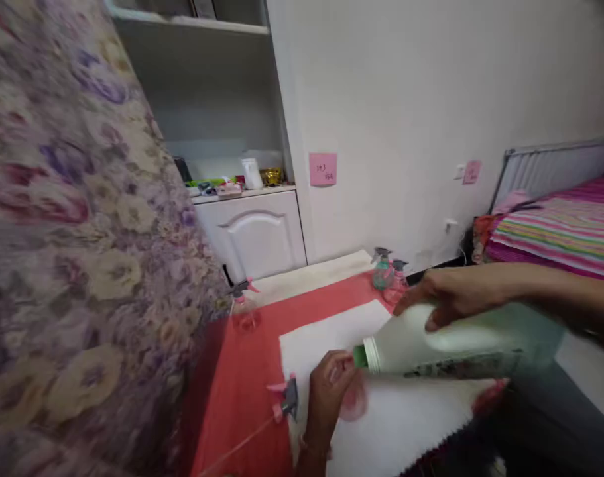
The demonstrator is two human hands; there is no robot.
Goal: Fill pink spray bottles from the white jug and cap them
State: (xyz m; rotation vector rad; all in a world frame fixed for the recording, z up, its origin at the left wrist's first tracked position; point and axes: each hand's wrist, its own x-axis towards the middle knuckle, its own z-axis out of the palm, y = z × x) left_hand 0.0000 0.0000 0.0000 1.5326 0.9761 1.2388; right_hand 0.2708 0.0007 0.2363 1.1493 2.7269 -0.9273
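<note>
From here I see the right hand [453,291] gripping one big tilted bottle [473,336], its mouth at the left hand [327,384], whose fingers curl closed round one small pink bottle [355,401] above the white sheet [406,421]; contents I can't tell; three spray bottles [382,273] stand beyond, one loose spray head [288,397] lies beside

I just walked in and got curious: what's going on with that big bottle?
A person's right hand holds the big pale-green bottle tipped on its side, its neck at the top of a small pink bottle that the left hand holds over a white sheet. Whether anything is flowing can't be seen. A pink-and-gray spray top lies nearby on the red cover.
</note>
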